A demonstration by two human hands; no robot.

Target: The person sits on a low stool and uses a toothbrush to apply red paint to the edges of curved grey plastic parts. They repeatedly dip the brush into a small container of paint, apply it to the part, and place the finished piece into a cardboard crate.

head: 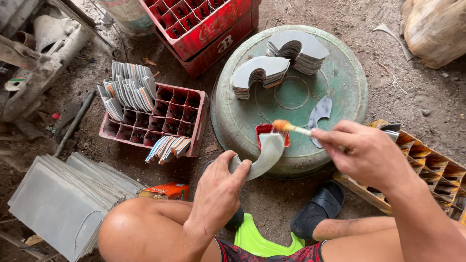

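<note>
My left hand (219, 187) grips a curved grey cut-out piece (266, 154) by its lower end, holding it over the rim of an upturned green basin (349, 82). My right hand (365, 154) holds a small brush (290, 127) whose orange-wet tip hovers above the piece's upper end and a small red container (264, 129) on the basin. One loose grey cut-out (320, 110) lies flat beside the brush. Two stacks of the same curved pieces (259, 73) (298, 48) rest on the far part of the basin.
A red crate (167, 116) on the left holds upright bundles of cut pieces (128, 90); another red crate (204, 26) stands behind. Grey sheets (63, 204) pile at lower left, near an orange box (167, 190). A wooden divided crate (437, 170) sits right. My knees, black sandal (318, 208).
</note>
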